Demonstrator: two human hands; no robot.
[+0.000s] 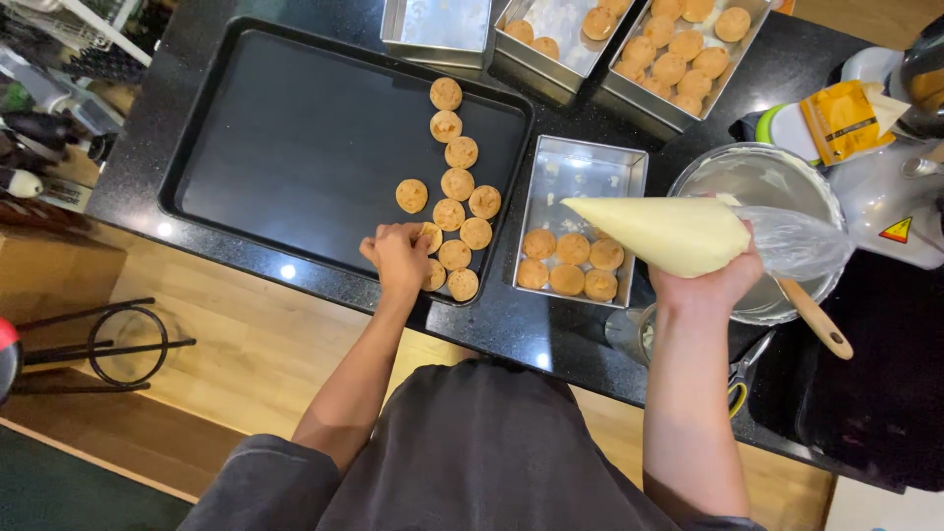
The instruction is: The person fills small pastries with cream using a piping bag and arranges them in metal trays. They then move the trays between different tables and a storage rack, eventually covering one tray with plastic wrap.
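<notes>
Black speckled worktop (580, 339) runs across a pale wooden floor, and the big dark baking tray (295, 147) on it serves as the landmark. Inside that tray, along its right side, round golden puff shells (458, 184) lie in a loose column, with one set a little apart to the left. The left hand (398, 258) rests at the tray's near right corner, fingers curled down onto one shell (430, 236), pinching it lightly at the edge.

Just right of the tray sits a small steel tin (580, 177) holding six more puff shells in two rows at its near end; the far end is bare metal with crumbs. The right hand (710, 285) hovers past that tin, closed tightly round the twisted top of a piping bag (664, 234) full of pale cream, the tip pointing back toward the tray.

Beyond the tray's far right corner stand three more steel tins: one (438, 25) looks bare, the next (556, 34) has a few shells, and the last (688, 49) is packed with them.

Farther right of the tray, under the piping bag, a metal bowl (757, 177) holds a wooden-handled tool (814, 320), and a yellow packet (846, 118) lies behind it
</notes>
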